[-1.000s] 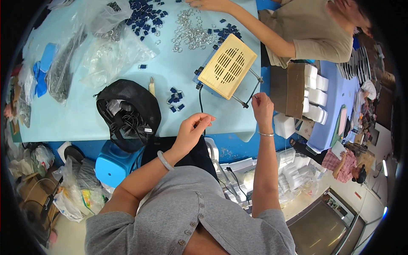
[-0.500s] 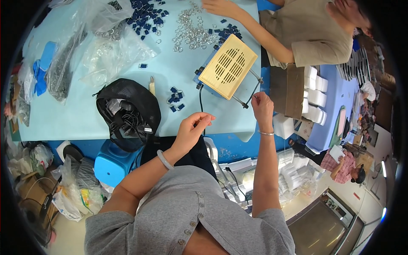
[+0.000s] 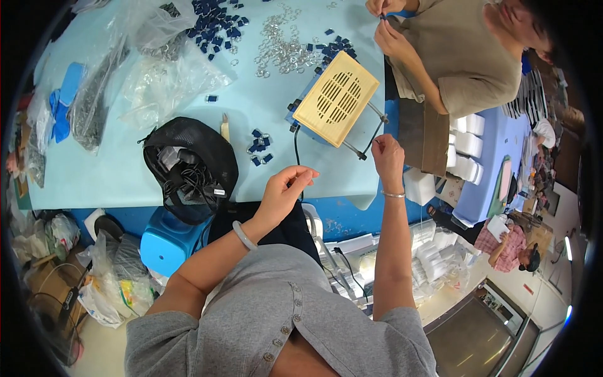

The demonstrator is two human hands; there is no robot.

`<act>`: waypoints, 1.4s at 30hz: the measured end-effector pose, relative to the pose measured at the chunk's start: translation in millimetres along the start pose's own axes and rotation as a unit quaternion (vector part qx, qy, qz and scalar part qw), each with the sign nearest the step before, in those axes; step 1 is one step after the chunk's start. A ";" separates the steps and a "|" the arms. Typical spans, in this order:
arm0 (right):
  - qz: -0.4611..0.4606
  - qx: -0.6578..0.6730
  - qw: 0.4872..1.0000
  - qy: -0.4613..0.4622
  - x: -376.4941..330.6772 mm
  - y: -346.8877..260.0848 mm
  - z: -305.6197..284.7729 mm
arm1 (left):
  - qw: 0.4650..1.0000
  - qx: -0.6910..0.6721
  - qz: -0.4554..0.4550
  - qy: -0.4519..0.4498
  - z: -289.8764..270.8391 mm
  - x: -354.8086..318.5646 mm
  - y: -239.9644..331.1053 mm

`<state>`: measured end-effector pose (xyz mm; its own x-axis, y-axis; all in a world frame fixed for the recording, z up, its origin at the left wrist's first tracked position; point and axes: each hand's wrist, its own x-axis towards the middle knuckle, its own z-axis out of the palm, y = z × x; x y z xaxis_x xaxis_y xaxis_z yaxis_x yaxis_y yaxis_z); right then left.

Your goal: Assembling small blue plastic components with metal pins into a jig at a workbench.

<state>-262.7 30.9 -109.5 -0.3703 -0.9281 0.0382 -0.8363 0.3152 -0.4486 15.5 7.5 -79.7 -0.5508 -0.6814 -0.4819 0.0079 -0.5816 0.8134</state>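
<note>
Near centre, the left hand (image 3: 287, 191) and right hand (image 3: 389, 158) were curled, anything pinched impossible to tell. The cream-grilled device (image 3: 337, 98) sat upper centre; snagging the black cord (image 3: 297, 147) could have dragged it.

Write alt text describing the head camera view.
A person's left hand and right hand are held apart at a pale blue table, near a cream-topped slatted device; a black mesh bag and scattered dark blue pieces lie nearby.
</note>
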 end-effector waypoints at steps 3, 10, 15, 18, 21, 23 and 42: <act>-0.004 -0.018 1.000 -0.006 -4.3 0.7 -4.6 | 1.000 -0.002 0.005 -0.002 2.0 0.9 3.6; 0.223 0.473 0.849 -0.073 -31.4 -58.1 -38.4 | 0.997 0.043 0.071 -0.008 8.6 5.1 23.4; 0.209 0.699 0.680 -0.074 -53.8 -104.0 -47.8 | 0.988 0.068 0.140 -0.001 25.7 9.4 46.8; 0.178 0.704 0.684 -0.072 -60.5 -118.4 -49.2 | 0.984 0.071 0.165 0.001 36.3 7.8 55.8; 0.176 0.679 0.710 -0.061 -63.7 -131.3 -51.2 | 0.974 0.092 0.209 -0.002 42.6 5.0 66.4; 0.175 0.660 0.729 -0.053 -65.0 -137.3 -52.5 | 0.961 0.122 0.248 0.004 42.0 6.4 65.2; 0.181 0.763 0.620 -0.017 -71.6 -152.0 -50.2 | 0.938 0.174 0.300 -0.009 43.9 3.5 75.1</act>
<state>-129.4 59.3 0.8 -0.3912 -0.8630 -0.3196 0.6651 -0.0251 -0.7463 -22.5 -19.1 -6.0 -0.5481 -0.8305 0.0995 0.0492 0.0868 0.9950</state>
